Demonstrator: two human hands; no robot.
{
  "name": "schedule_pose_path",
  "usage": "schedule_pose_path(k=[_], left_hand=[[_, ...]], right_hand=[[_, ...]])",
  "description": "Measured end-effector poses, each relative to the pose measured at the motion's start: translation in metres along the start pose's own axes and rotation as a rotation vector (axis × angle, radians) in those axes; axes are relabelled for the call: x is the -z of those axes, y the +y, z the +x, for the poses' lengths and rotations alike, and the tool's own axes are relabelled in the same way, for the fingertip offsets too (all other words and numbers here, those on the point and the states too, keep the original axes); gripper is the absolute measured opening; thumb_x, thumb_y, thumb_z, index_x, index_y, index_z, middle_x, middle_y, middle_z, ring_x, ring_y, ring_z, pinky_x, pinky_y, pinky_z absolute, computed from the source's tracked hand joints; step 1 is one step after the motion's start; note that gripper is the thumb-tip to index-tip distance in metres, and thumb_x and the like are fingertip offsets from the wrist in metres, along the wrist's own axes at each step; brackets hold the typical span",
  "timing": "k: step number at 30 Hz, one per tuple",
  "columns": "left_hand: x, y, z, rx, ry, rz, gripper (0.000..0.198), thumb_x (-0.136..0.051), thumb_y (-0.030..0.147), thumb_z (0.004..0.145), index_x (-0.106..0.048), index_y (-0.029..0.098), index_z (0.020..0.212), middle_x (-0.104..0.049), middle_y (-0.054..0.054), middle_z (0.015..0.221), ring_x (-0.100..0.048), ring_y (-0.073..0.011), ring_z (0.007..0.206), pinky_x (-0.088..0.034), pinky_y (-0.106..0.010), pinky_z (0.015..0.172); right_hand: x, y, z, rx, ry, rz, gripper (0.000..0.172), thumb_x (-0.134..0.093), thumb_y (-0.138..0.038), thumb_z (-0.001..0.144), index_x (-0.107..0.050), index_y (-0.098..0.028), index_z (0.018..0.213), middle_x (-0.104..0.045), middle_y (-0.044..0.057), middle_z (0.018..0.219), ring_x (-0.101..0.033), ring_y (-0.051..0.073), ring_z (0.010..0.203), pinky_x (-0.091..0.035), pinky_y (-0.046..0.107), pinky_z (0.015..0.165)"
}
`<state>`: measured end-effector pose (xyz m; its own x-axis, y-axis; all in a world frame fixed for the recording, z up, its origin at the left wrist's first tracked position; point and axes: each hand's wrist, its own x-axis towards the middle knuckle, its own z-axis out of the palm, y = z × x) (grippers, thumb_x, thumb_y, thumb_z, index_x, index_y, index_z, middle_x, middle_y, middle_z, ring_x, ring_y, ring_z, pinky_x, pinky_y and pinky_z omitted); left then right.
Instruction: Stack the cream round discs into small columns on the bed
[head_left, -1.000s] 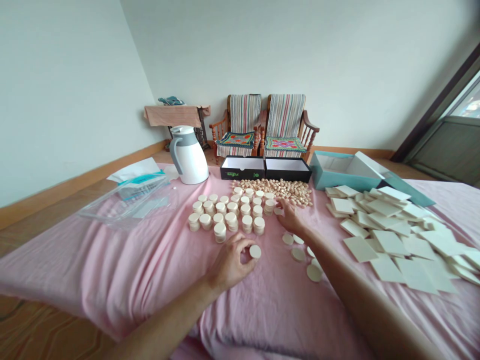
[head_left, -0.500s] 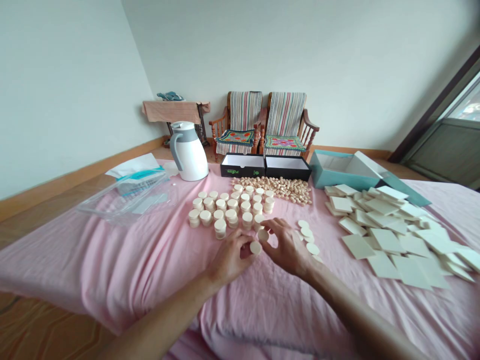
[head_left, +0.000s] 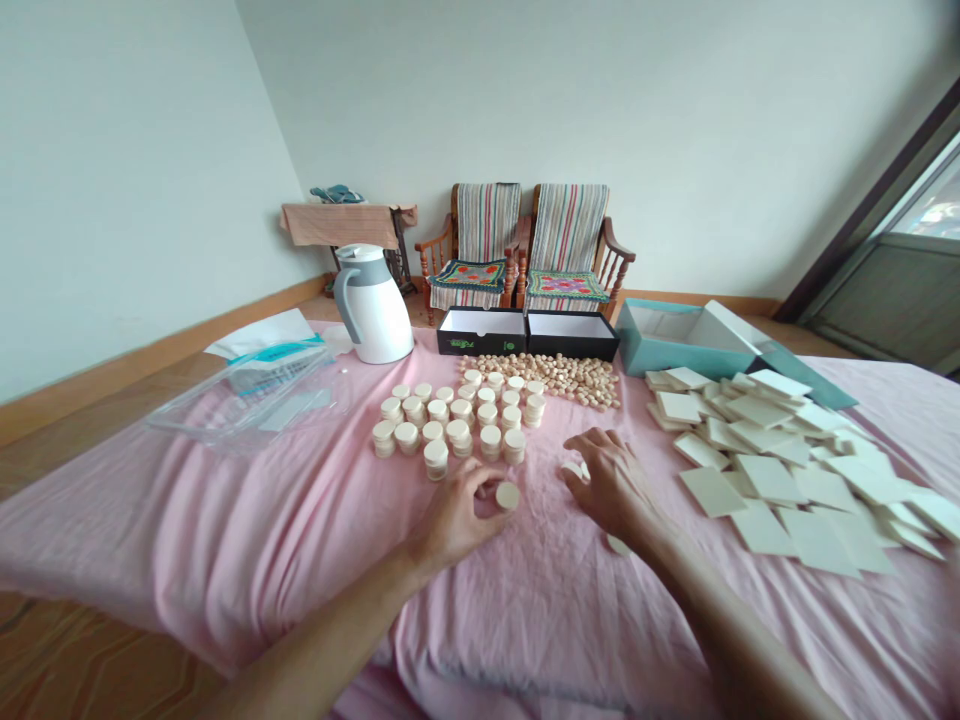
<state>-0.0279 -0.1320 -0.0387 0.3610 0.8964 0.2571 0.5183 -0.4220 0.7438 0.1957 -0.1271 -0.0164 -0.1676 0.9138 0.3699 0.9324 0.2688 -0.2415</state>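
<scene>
My left hand [head_left: 461,510] is closed around pale round wooden discs [head_left: 508,496], held low over the cloth with the top face showing. How many it holds is hidden. To the right, my right hand [head_left: 611,485] is over loose discs [head_left: 618,545], fingers apart and slightly bent. Part of a loose disc [head_left: 571,469] shows by its thumb; others are covered by the hand. Just beyond my left hand, several short stacks of the same discs [head_left: 435,456] stand in rows.
Small wooden pieces [head_left: 577,378] lie behind the stacks, before two black open boxes [head_left: 480,345]. Square wooden tiles [head_left: 780,478] are heaped right, near a teal box [head_left: 667,355]. A white jug [head_left: 381,315] and clear plastic packaging [head_left: 247,400] stand left on the pink cloth [head_left: 480,620].
My right hand has moved right, away from my left hand, to the loose discs; the disc at its fingertips is no longer seen there. My left hand keeps its discs in nearly the same place.
</scene>
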Motion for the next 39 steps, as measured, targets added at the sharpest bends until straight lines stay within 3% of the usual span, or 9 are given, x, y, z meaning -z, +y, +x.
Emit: schedule_pose_path(k=[5, 11, 15, 18, 24, 28, 32, 36, 39], left_hand=[[-0.001, -0.001, 0.000, 0.004, 0.004, 0.002, 0.030, -0.072, 0.026, 0.067, -0.063, 0.020, 0.095, -0.057, -0.003, 0.091, -0.054, -0.0141, 0.077, -0.045, -0.025, 0.068], [-0.001, -0.002, 0.000, 0.004, -0.001, 0.033, 0.020, -0.066, 0.027, 0.074, -0.065, 0.019, 0.092, -0.056, -0.003, 0.087, -0.055, -0.0145, 0.078, -0.044, -0.025, 0.069], [0.000, -0.002, 0.000, 0.001, -0.018, -0.002, 0.020, -0.065, 0.026, 0.075, -0.064, 0.019, 0.093, -0.056, -0.003, 0.090, -0.056, -0.0139, 0.078, -0.045, -0.024, 0.067], [0.000, -0.002, 0.000, -0.010, -0.007, -0.025, 0.021, -0.065, 0.024, 0.074, -0.064, 0.019, 0.095, -0.057, -0.004, 0.096, -0.056, -0.0152, 0.083, -0.045, -0.025, 0.070], [-0.001, -0.002, 0.001, -0.029, 0.014, -0.022, 0.028, -0.067, 0.016, 0.070, -0.064, 0.020, 0.097, -0.059, -0.005, 0.099, -0.056, -0.0189, 0.093, -0.045, -0.029, 0.080], [-0.001, -0.002, 0.001, -0.017, 0.022, -0.013, 0.023, -0.067, 0.020, 0.071, -0.064, 0.020, 0.094, -0.059, -0.004, 0.095, -0.057, -0.0172, 0.087, -0.046, -0.027, 0.076], [-0.001, -0.001, 0.000, 0.003, 0.004, 0.000, 0.021, -0.066, 0.026, 0.072, -0.065, 0.019, 0.092, -0.058, -0.003, 0.089, -0.056, -0.0148, 0.078, -0.046, -0.026, 0.069], [0.000, 0.000, 0.000, 0.008, 0.011, 0.026, 0.023, -0.067, 0.028, 0.072, -0.064, 0.018, 0.093, -0.058, -0.003, 0.089, -0.055, -0.0150, 0.079, -0.046, -0.025, 0.069], [0.000, 0.001, 0.000, -0.001, -0.001, 0.017, 0.027, -0.068, 0.026, 0.071, -0.063, 0.019, 0.096, -0.058, -0.004, 0.090, -0.055, -0.0147, 0.079, -0.046, -0.025, 0.069]], right_hand=[[-0.006, 0.012, -0.006, -0.025, -0.131, -0.125, 0.014, -0.062, -0.029, 0.073, -0.062, -0.019, 0.082, -0.059, 0.010, 0.089, -0.049, 0.024, 0.085, -0.031, 0.033, 0.067], [-0.013, 0.007, -0.005, 0.004, -0.083, -0.053, 0.012, -0.057, -0.022, 0.074, -0.058, -0.018, 0.085, -0.058, 0.009, 0.084, -0.049, 0.024, 0.084, -0.032, 0.032, 0.067], [-0.006, -0.014, -0.004, 0.103, 0.001, 0.181, 0.013, -0.054, -0.019, 0.077, -0.055, -0.018, 0.090, -0.058, 0.006, 0.084, -0.050, 0.020, 0.080, -0.036, 0.031, 0.071], [-0.003, -0.036, -0.005, 0.167, -0.017, 0.331, 0.014, -0.054, -0.019, 0.078, -0.055, -0.019, 0.092, -0.058, 0.005, 0.086, -0.051, 0.019, 0.082, -0.038, 0.031, 0.072], [-0.011, -0.057, -0.008, 0.232, -0.065, 0.394, 0.021, -0.056, -0.015, 0.074, -0.057, -0.021, 0.094, -0.059, 0.005, 0.090, -0.052, 0.020, 0.085, -0.040, 0.034, 0.075], [-0.010, -0.041, -0.004, 0.200, -0.028, 0.396, 0.021, -0.055, -0.018, 0.077, -0.059, -0.020, 0.097, -0.061, 0.006, 0.091, -0.053, 0.020, 0.086, -0.041, 0.033, 0.076], [-0.004, 0.000, -0.001, 0.029, 0.034, 0.183, 0.025, -0.051, -0.011, 0.074, -0.062, -0.018, 0.095, -0.062, 0.008, 0.088, -0.052, 0.021, 0.084, -0.039, 0.033, 0.074], [0.003, 0.036, -0.005, 0.010, -0.126, 0.030, 0.040, -0.050, -0.002, 0.065, -0.065, -0.021, 0.096, -0.064, 0.007, 0.096, -0.050, 0.022, 0.089, -0.035, 0.032, 0.074], [0.007, 0.045, -0.007, 0.059, -0.187, 0.044, 0.044, -0.048, 0.001, 0.063, -0.066, -0.023, 0.096, -0.065, 0.005, 0.098, -0.050, 0.022, 0.094, -0.032, 0.033, 0.076]])
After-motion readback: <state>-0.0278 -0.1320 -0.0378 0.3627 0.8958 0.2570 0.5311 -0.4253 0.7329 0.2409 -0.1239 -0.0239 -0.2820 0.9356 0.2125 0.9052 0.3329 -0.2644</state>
